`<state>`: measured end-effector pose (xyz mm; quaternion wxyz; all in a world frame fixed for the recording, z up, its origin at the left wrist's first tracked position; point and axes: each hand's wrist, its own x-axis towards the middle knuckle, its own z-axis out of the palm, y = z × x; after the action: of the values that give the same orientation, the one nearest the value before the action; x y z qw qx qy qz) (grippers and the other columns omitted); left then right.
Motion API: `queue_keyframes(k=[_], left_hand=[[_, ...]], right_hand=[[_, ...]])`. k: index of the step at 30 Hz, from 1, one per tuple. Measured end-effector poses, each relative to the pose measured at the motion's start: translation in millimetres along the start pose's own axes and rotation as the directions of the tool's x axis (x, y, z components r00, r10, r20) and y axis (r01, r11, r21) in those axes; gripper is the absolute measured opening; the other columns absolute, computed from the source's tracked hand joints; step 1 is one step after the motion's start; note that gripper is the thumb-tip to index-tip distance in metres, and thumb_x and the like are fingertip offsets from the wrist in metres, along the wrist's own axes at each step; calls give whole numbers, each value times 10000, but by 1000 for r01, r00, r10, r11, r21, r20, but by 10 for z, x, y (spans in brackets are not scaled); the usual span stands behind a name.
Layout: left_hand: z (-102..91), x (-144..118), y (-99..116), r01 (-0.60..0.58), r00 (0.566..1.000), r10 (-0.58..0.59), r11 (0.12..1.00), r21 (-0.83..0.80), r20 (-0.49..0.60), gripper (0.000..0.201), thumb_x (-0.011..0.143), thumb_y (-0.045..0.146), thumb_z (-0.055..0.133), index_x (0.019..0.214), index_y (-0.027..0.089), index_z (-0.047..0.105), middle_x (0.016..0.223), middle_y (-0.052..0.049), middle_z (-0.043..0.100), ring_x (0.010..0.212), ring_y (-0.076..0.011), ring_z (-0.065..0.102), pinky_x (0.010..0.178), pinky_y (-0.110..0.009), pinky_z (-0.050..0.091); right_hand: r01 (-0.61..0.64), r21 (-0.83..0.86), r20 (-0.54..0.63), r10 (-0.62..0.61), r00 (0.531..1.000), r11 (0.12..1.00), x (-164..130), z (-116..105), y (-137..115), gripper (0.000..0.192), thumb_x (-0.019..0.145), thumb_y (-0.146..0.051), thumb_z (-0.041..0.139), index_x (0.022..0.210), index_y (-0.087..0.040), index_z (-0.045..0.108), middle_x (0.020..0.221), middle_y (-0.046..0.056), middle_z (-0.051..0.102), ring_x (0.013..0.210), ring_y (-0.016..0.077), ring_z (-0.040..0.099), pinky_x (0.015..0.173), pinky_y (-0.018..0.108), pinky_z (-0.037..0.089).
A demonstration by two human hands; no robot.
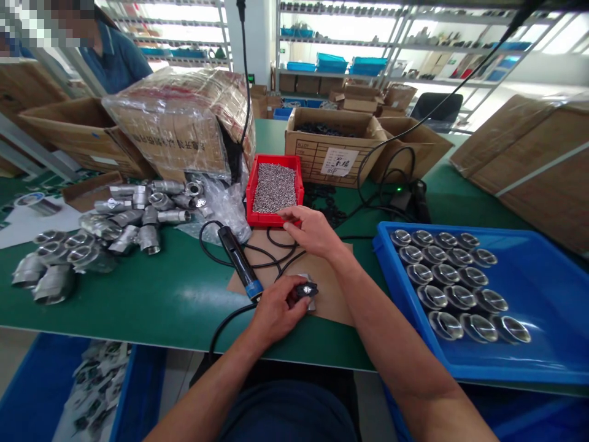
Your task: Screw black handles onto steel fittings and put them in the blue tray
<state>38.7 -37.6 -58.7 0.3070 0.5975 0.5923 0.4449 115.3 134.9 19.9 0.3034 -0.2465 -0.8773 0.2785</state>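
The left hand is closed around a small dark fitting, pinning it down on the brown cardboard sheet beneath. Just to that hand's left lies a black electric screwdriver with a blue collar, its cable looping away behind. Further out, the right hand reaches to the front edge of the red bin of tiny screws, fingers curled together at the rim; whether they pinch a screw I cannot tell. To the right of both hands sits a blue tray with rows of shiny metal cups. Left of them, a heap of steel pipe fittings lies on the green table.
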Motion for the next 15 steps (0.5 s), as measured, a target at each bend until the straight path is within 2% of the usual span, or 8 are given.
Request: queue_keyframes(k=[2,4,6,8,10,13,15], left_hand=[[0,-4,2,7,1000,-7,1000,-4,5,318,825,195,626,1142,218,610,985,-25,649,755,-140,591,684,-262,471],[-2,-6,3,9,1000,-9,1000,2,2,319,823,205,629,1142,218,612,970,-25,653,751,-143,593,683,-265,474],[-4,-6,6,7,1000,-7,1000,13,-5,321,818,204,632,1138,217,617,967,-24,659,754,-145,595,690,-268,478],[-9,-4,17,12,1000,-12,1000,20,-6,328,815,188,625,1142,216,619,969,-21,671,760,-145,603,714,-269,491],[-23,5,42,27,1000,-27,999,25,15,340,817,171,609,1153,217,620,970,-16,688,773,-147,620,752,-275,507],[-79,51,94,24,994,-30,998,55,104,353,848,157,558,1186,232,627,1049,-18,706,871,-165,652,851,-296,514],[-143,111,124,-16,981,-4,995,103,192,379,877,132,487,1201,252,642,1125,-20,699,974,-178,652,911,-306,501]], right_hand=[[-37,78,135,27,990,996,-242,-92,-8,414,814,-126,618,1223,-188,628,1209,70,667,1076,205,633,951,376,521],[-104,152,311,52,949,983,-578,-172,25,669,744,-192,738,1373,-232,514,1374,75,571,1228,242,560,1028,414,485],[-194,186,410,104,906,963,-926,-192,74,918,652,-252,837,1459,-250,401,1465,95,478,1322,278,483,1097,452,426],[-259,191,404,165,900,947,-1214,-133,112,1004,593,-253,878,1466,-239,381,1448,114,479,1315,294,484,1114,467,401],[-284,216,346,199,917,934,-1395,-26,136,953,596,-228,876,1432,-232,418,1381,110,528,1271,286,519,1101,458,411],[-268,280,290,185,939,922,-1479,95,162,873,638,-242,866,1403,-235,445,1331,95,560,1241,263,541,1079,432,432],[-227,289,280,145,949,930,-1470,111,177,873,645,-238,861,1410,-232,442,1347,98,553,1259,262,529,1093,430,420]])
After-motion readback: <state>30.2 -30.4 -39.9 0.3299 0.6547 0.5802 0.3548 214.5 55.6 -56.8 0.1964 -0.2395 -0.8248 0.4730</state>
